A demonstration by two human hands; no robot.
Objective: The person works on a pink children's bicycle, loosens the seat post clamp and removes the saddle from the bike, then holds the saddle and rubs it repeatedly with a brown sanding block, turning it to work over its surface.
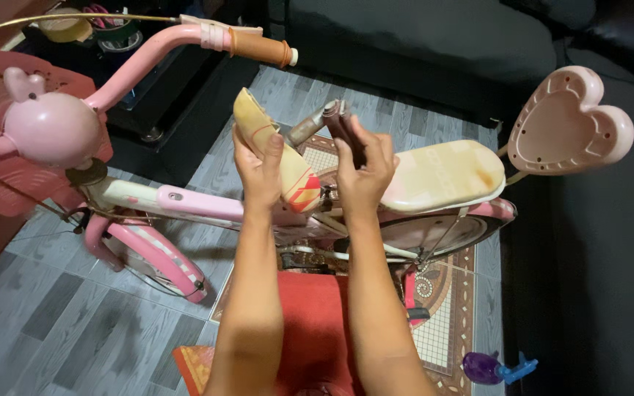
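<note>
Head view, hands
Left hand (260, 165): raised above the bike frame, fingers wrapped round a worn yellowish bicycle saddle (277, 150), held tilted with its pointed nose up and away.
Saddle: cream-yellow, red lines near its lower end, between the two hands, above the pink frame.
Right hand (365, 169): just beside the left, closed round a dark metal tool (343, 125), thumb and fingers pinched on its handles.
Tool: dark, two-handled, upper end meeting a grey metal post (310, 126) that sticks out next to the saddle.

Head view, surroundings
Child's bicycle (185, 202): pink and white, lying across the view beneath both forearms.
Handlebar grip (258, 45): orange-brown, at top, on a pink bar.
Round pink ornament (51, 126): at the left, at the front of the bike, with a small eared knob on top.
Rear seat pad (442, 174): cream, stained, just right of the right hand.
Heart-shaped backrest (570, 121): pink, at far right, behind the rear pad.
Floor (60, 323): grey plank pattern, patterned mat under the rear wheel.
Red cloth (310, 330): between the forearms, low in view.
Purple and blue toy (494, 367): on the floor at lower right, well apart from the hands.
</note>
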